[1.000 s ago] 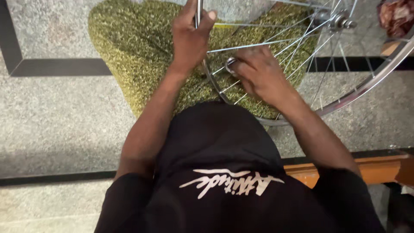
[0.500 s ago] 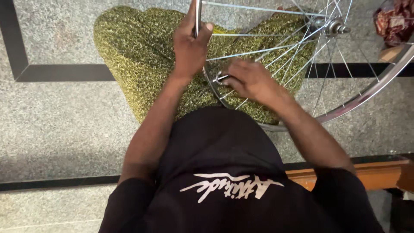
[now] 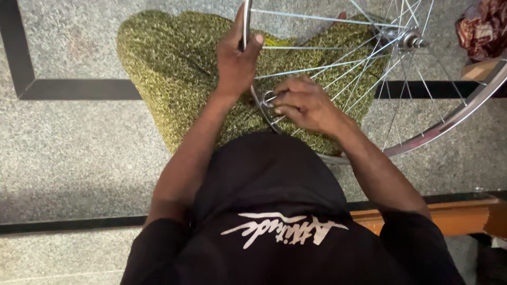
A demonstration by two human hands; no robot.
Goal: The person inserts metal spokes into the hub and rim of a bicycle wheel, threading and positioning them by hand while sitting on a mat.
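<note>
Bike wheel [image 3: 422, 132] being worked on, upper right of frame

The rim is gripped up top by the left hand [image 3: 236, 63]; a small round metal tool [image 3: 268, 98] is pinched at the spokes by the right hand [image 3: 306, 105], over the green-clad lap [image 3: 174, 68].

The person wears a black short-sleeved T-shirt [image 3: 274, 211] with a slanted white script print across the chest, and loose trousers [image 3: 174, 68] in a speckled olive-yellow weave. Both forearms are bare below the sleeves, without rings or watch.
</note>
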